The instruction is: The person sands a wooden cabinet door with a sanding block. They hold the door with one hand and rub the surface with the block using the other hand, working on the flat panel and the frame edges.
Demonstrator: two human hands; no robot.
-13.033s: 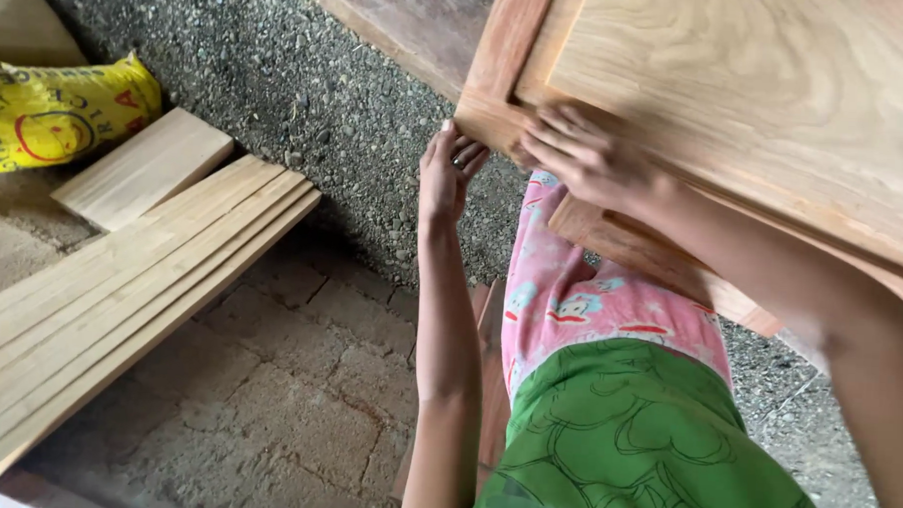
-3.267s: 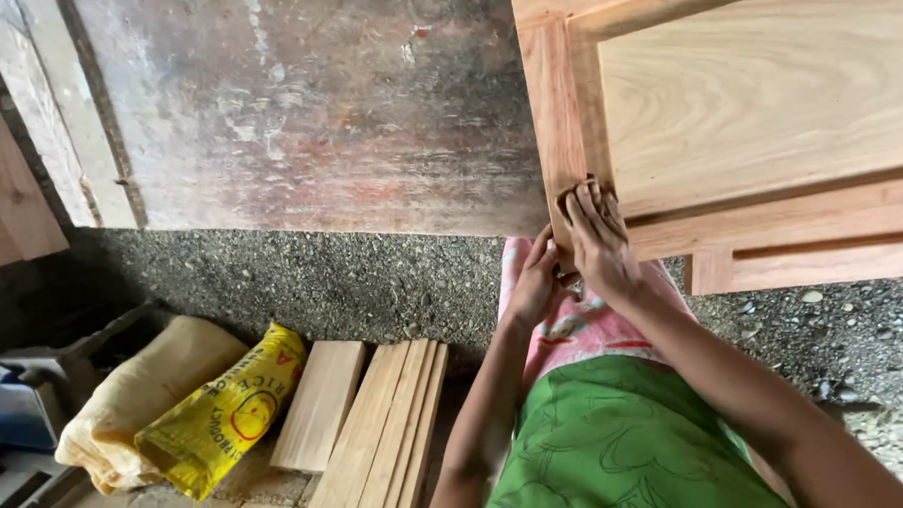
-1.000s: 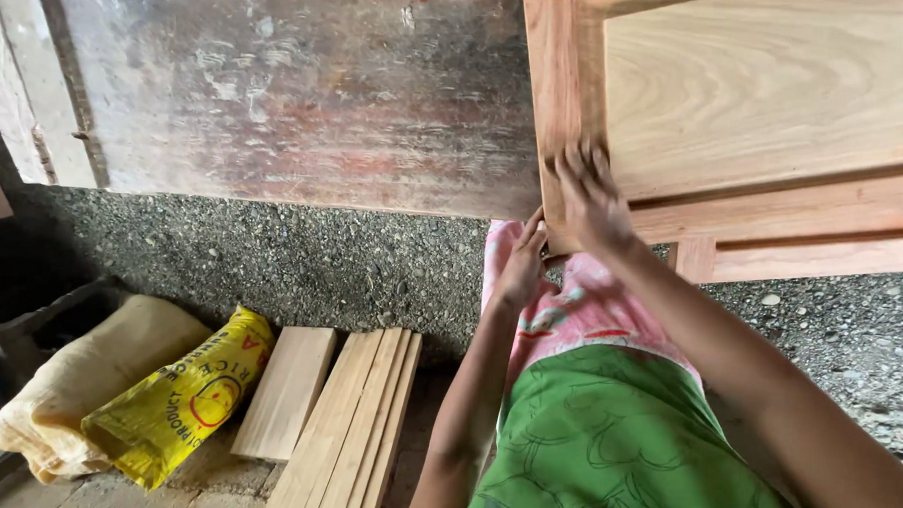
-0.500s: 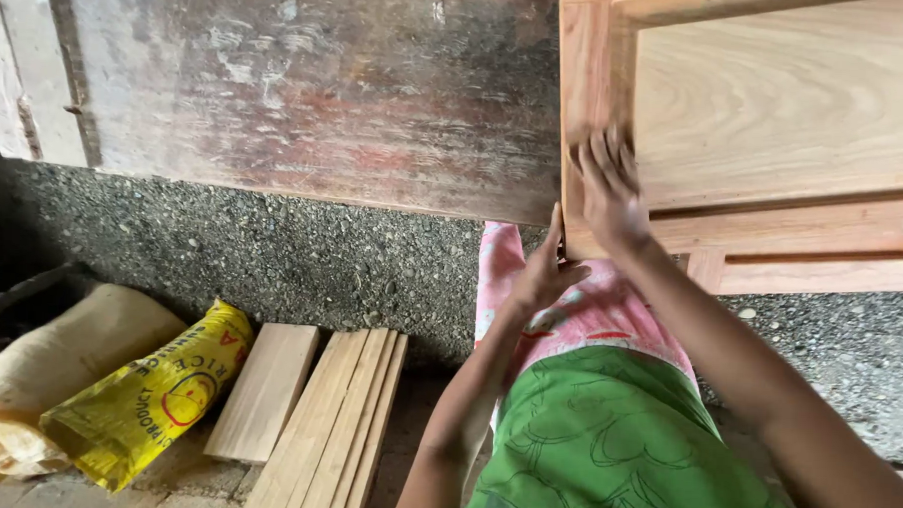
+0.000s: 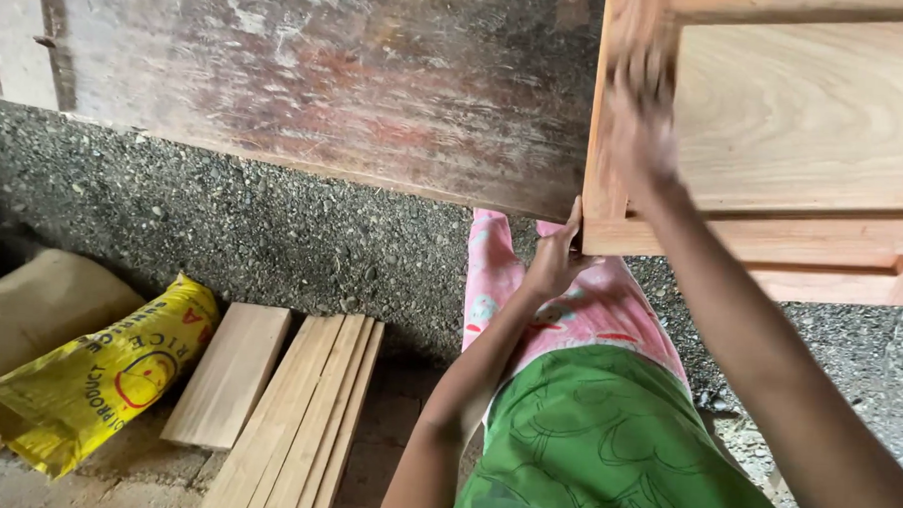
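A light wooden panelled frame (image 5: 806,126), like a cabinet door, fills the upper right. My right hand (image 5: 641,130) lies flat on its left upright rail, blurred by motion. My left hand (image 5: 554,260) grips the frame's lower left corner from below. Beneath the frame I see my lap in pink cloth (image 5: 580,309) and a green patterned garment (image 5: 615,450).
A worn, stained board (image 5: 318,74) leans at the back left over a gravelly grey surface (image 5: 272,228). On the floor at lower left lie several pale planks (image 5: 296,419), a yellow printed sack (image 5: 97,372) and a tan sack (image 5: 39,305).
My right hand has slid up along the frame's left rail. My left hand has moved from my lap up onto the frame's lower corner. The view has shifted right.
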